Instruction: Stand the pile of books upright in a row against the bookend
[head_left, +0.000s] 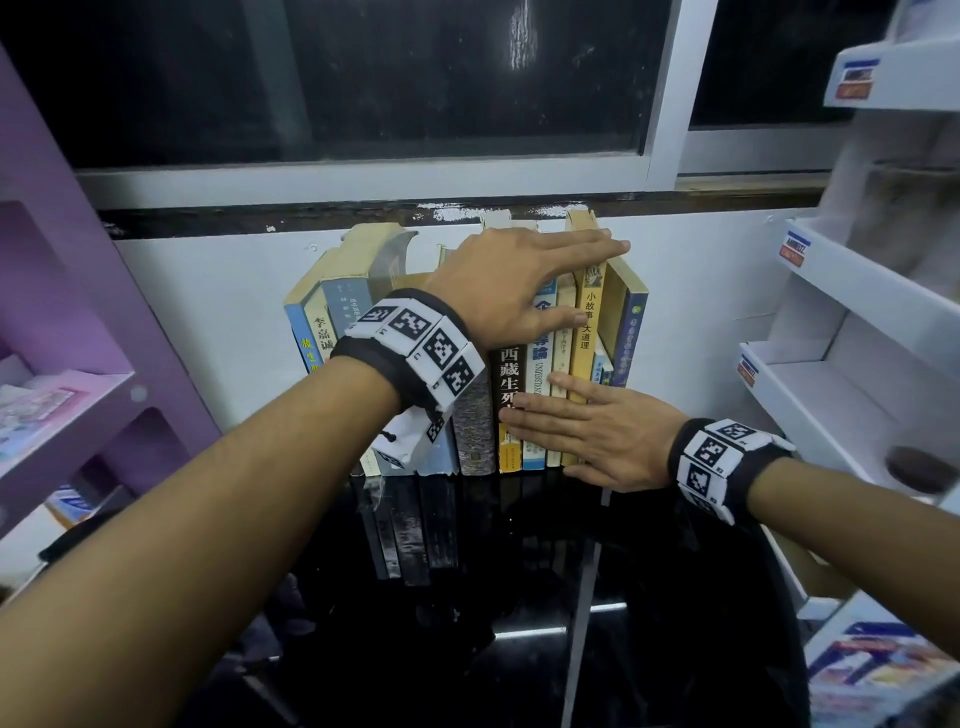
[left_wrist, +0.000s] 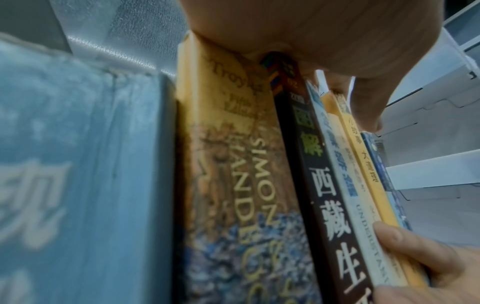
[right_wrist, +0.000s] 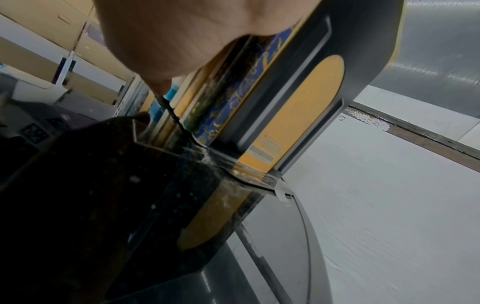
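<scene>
While the row of upright paperback books (head_left: 519, 374) stands on the glossy black table (head_left: 519, 597) against the grey metal bookend (right_wrist: 309, 86), the left hand (head_left: 514, 291) lies flat across their tops and the right hand (head_left: 602, 436) presses straight fingers on spines reading "西藏生死" and "SIMON".

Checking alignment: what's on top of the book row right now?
The left hand lies flat across the top edges of the books, fingers straight, reaching rightward. It covers several top edges, so whether they are level cannot be seen. The right hand presses the lower spines.
</scene>
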